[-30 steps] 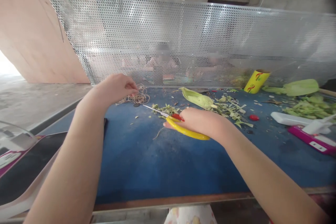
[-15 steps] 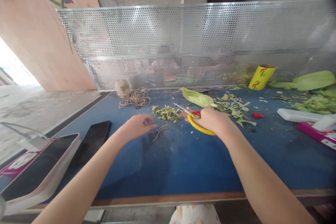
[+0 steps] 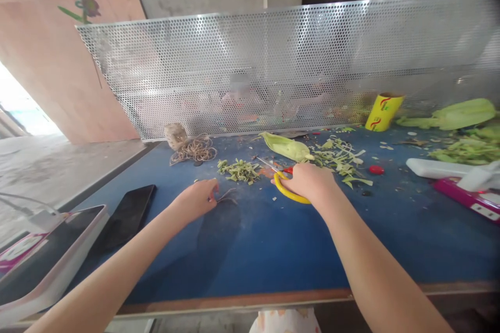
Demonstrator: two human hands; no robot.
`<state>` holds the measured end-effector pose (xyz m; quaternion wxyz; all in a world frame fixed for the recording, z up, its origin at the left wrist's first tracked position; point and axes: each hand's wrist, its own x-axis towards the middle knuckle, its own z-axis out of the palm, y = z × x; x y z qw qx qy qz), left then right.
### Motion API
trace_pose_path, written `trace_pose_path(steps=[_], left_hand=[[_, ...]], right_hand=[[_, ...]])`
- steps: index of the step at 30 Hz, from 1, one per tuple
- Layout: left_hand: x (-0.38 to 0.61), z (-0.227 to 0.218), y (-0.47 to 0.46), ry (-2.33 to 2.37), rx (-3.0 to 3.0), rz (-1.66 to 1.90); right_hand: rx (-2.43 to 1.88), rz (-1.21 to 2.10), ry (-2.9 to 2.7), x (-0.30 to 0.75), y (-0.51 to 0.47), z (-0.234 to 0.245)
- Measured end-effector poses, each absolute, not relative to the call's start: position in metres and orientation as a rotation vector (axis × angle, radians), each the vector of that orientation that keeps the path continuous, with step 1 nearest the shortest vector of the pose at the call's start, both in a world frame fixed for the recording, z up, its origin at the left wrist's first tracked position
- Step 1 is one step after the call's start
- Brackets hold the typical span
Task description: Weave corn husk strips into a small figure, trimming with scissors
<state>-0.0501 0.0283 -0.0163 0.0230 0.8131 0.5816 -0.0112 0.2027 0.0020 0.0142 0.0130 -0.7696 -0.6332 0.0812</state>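
My right hand (image 3: pixel 314 183) is wrapped round a pair of scissors (image 3: pixel 292 195) with a yellow handle. Their metal blades point up and left, slightly parted from the look of it, over the table. To the left, my left hand (image 3: pixel 198 196) is closed, its fingertips pinched at the end of some thin pieces of twine (image 3: pixel 227 196). A pile of cut green leaf strips (image 3: pixel 239 170) lies just beyond, between the two hands. Behind the scissors rests a pale green corn husk (image 3: pixel 287 148), with more shredded husk (image 3: pixel 341 158) to its right.
A tangle of twine (image 3: pixel 195 149) lies at the back left. A black phone (image 3: pixel 130 213) and a white-edged device (image 3: pixel 58 260) are on the left. At right are a yellow tube (image 3: pixel 384 112), a red round piece (image 3: pixel 376 170) and a power strip (image 3: pixel 469 199). A perforated metal screen (image 3: pixel 250 52) stands behind.
My left hand has gone from open fingers to a pinch at the loose twine. My right hand keeps its hold on the scissors. The view has shifted slightly.
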Motion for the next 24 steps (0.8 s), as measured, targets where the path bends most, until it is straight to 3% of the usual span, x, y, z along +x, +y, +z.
trace_pose_path(steps=[13, 24], left_hand=[[-0.094, 0.005, 0.107, 2.178, 2.511, -0.041], [-0.094, -0.014, 0.170, 1.950, 2.721, 0.005]], right_hand=[[-2.249, 0.478, -2.296, 0.186, -0.008, 0.011], [-2.265, 0.586, -2.286, 0.181, -0.015, 0.012]])
